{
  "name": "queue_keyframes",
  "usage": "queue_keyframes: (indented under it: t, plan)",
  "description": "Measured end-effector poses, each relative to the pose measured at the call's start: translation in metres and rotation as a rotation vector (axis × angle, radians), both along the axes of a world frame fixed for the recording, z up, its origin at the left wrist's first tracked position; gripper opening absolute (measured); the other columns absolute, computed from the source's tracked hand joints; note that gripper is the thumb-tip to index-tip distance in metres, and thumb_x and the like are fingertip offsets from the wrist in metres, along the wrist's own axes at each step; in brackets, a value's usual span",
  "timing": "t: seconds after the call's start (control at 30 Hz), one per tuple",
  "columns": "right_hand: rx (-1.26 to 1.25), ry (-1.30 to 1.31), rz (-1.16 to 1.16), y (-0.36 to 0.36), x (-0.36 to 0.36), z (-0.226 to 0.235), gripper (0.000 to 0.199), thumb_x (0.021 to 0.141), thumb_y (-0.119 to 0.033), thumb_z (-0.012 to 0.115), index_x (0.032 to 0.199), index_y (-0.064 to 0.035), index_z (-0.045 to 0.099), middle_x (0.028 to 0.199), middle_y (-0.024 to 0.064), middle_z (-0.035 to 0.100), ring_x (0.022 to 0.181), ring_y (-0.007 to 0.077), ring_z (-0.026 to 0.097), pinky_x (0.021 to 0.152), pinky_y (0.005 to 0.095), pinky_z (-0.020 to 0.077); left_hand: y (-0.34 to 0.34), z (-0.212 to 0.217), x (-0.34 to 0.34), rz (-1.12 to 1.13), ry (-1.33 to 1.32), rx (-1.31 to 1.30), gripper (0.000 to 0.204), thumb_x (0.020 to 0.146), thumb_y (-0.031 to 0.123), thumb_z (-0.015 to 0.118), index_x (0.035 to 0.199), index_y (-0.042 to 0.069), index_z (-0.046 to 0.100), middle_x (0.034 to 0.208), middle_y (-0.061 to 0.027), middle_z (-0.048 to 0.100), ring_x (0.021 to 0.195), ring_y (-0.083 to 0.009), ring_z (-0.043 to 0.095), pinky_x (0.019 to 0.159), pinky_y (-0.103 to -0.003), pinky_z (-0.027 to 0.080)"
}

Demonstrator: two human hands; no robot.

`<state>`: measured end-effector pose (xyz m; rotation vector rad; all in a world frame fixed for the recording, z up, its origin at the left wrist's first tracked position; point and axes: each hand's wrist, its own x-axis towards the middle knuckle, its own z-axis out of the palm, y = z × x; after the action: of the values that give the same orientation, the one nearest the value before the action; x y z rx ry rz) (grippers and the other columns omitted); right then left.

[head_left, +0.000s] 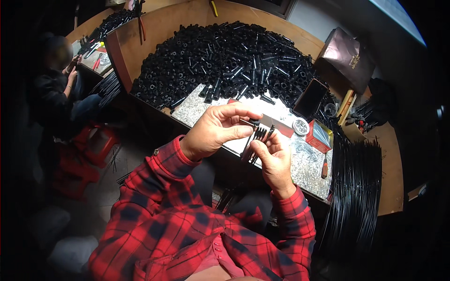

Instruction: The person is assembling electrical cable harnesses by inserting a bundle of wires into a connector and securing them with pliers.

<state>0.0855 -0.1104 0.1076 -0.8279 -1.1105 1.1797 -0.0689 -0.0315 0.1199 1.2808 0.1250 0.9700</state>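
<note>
My left hand [212, 129] pinches a small round black plastic part [254, 121] between thumb and fingertips, above the near edge of the work surface. Several thin black rods [259, 134] with flat ends fan out just below that part. My right hand [274, 161] is closed around those rods, its thumb pressed against them. The two hands almost meet, and fingers cover part of where rods and round part come together. The rods' lower ends hang down past the table edge toward my lap.
A big heap of black tubular parts [220, 58] fills the bench behind the speckled board [309, 164]. Around the board are a phone [310, 97], a round white container [300, 126], a red box [319, 136] and a screwdriver [324, 168]. Long black rods [354, 187] hang at right. Another person sits far left.
</note>
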Motion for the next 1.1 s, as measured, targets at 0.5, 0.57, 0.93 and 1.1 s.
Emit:
queue_keyframes:
  t: [0.5,0.57,0.93,1.1]
  plan:
    - [0.031,-0.092,0.085,0.0,-0.001,0.001,0.013,0.092,-0.01,0.049,0.098,0.0008,0.048,0.079,0.0064,0.059,0.07,0.0109,0.057,0.066,0.0244,0.047,-0.001,0.0,0.003,0.057,-0.005,0.125,0.02,0.085,-0.005,0.051,0.103,-0.001,0.06,0.101,-0.0067,0.06,0.097,-0.0135,0.057,0.088,-0.027,0.045]
    - [0.042,-0.112,0.12,0.002,0.0,0.002,0.013,0.092,-0.011,0.049,0.098,0.001,0.048,0.079,0.0065,0.059,0.071,0.0111,0.057,0.067,0.0246,0.0469,-0.001,0.001,0.002,0.051,-0.005,0.122,0.019,0.085,-0.005,0.052,0.102,-0.001,0.06,0.101,-0.0068,0.06,0.097,-0.0139,0.057,0.088,-0.028,0.045]
    - [0.04,-0.138,0.206,0.0,0.002,0.004,0.013,0.093,-0.011,0.047,0.098,0.0002,0.05,0.08,0.0063,0.06,0.072,0.0116,0.057,0.068,0.0246,0.0464,0.004,0.0,-0.005,-0.109,-0.068,0.05,0.016,0.084,-0.002,0.055,0.099,0.001,0.061,0.105,-0.012,0.061,0.102,-0.0204,0.056,0.092,-0.033,0.043]
    - [-0.001,-0.061,0.318,0.001,0.006,0.003,0.015,0.093,-0.014,0.049,0.1,-0.0013,0.05,0.081,0.0061,0.06,0.073,0.0122,0.057,0.069,0.0257,0.0463,0.005,-0.002,-0.007,-0.189,-0.052,0.062,0.019,0.084,0.003,0.058,0.102,0.002,0.061,0.11,-0.0141,0.058,0.105,-0.0213,0.054,0.093,-0.033,0.042]
